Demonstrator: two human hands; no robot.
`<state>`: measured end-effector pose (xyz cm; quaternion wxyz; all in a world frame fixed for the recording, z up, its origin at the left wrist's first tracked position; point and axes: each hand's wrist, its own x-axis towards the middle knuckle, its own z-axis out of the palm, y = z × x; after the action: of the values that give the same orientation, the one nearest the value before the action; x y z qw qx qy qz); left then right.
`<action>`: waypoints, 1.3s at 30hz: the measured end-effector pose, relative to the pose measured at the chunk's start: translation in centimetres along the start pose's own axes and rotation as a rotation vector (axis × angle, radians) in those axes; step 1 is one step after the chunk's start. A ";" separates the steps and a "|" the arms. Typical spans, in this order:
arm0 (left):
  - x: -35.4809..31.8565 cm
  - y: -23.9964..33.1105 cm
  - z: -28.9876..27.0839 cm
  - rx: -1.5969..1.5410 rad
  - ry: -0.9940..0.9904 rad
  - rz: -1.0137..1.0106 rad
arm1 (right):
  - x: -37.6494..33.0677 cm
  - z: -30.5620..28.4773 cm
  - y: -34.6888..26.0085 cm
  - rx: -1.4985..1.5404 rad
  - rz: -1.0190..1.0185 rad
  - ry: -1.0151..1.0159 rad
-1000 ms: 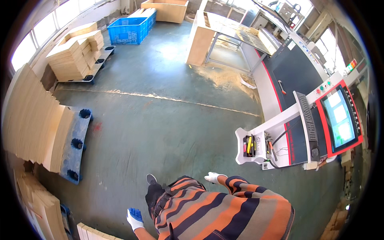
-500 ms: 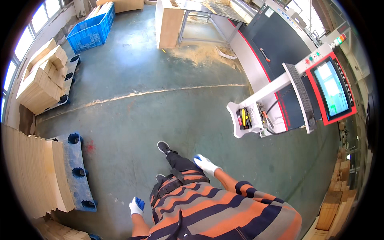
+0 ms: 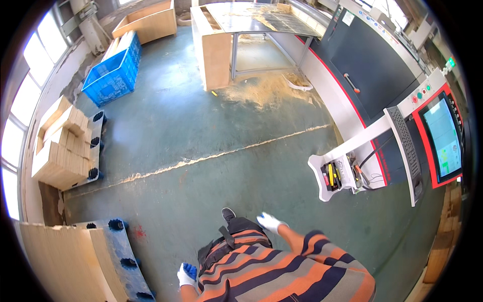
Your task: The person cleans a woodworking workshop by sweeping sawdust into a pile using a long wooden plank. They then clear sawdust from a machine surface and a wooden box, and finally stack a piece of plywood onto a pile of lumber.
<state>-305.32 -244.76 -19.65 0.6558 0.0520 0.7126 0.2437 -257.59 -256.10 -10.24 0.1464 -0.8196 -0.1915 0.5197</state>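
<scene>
My left hand [image 3: 187, 275], in a white glove with a blue palm side, hangs low by my left hip. Its fingers are curled in, and nothing shows in them. On the other side, my right hand [image 3: 270, 222] is held out in front of my right hip, also gloved in white with a little blue showing. Its fingers are loosely stretched, with no object visible in them. Neither hand touches anything. Below them lies the green floor [image 3: 201, 191]. Nearest to my left hand is a blue plastic pallet [image 3: 121, 256] bearing a tall stack of pale boards [image 3: 60, 261].
To the right stands a dark machine [image 3: 367, 65] with a keyboard [image 3: 404, 146], a red-framed screen [image 3: 443, 138] and a tool tray [image 3: 332, 176]. Ahead are a blue crate [image 3: 113, 75], a metal-topped table [image 3: 251, 20] and a wooden cabinet [image 3: 215, 60]. Another board stack [image 3: 60, 161] sits at left.
My view has shifted forward and tilted up, so the floor, pallets and machine appear lower in it. My hands stay by my sides; one shoe has dropped out of sight.
</scene>
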 end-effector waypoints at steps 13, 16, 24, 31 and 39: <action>10.4 15.8 18.6 0.235 -0.141 0.122 | 17.1 -9.0 -20.5 0.144 -0.134 0.005; 14.8 20.9 21.6 0.628 -0.340 0.216 | 18.8 -7.3 -17.7 0.179 0.029 0.061; 23.6 41.9 41.1 0.430 -0.253 0.057 | 15.6 -8.2 -24.9 0.519 0.416 -0.008; 22.0 60.0 60.4 0.444 -0.417 0.312 | 25.3 -8.9 -33.9 0.467 0.288 0.132; 25.6 58.4 63.4 0.480 -0.458 0.166 | 34.1 -16.6 -41.3 0.485 0.233 0.163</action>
<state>-262.20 -165.83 -20.04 0.7458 0.3158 0.5773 0.1037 -235.98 -204.39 -12.31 0.2926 -0.8162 0.0465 0.4960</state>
